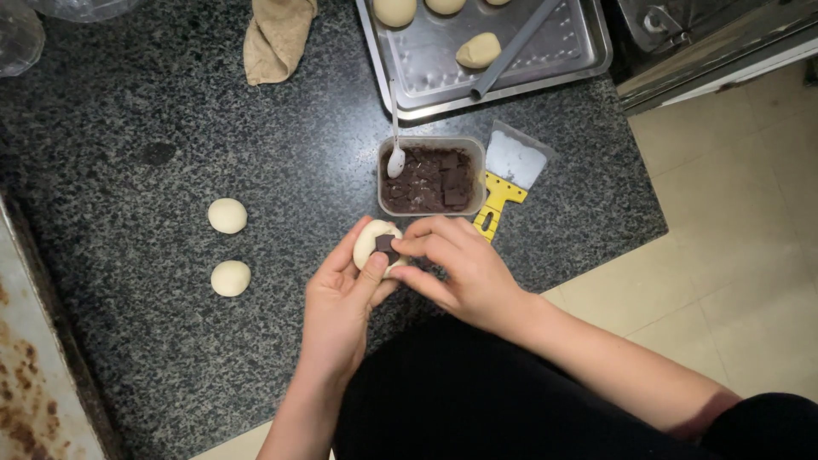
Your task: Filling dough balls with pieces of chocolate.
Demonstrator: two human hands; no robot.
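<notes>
A flattened dough piece is cradled in the left hand, its grip closed around the dough from below, while a dark chocolate piece on the dough is pinched in the closed grip of the right hand. Just beyond both grips, a plastic tub of chocolate chunks with a white spoon and a yellow-handled scraper are set on the speckled bench. Two dough balls are laid well left of the grips, and a metal tray of dough pieces is placed farther beyond.
</notes>
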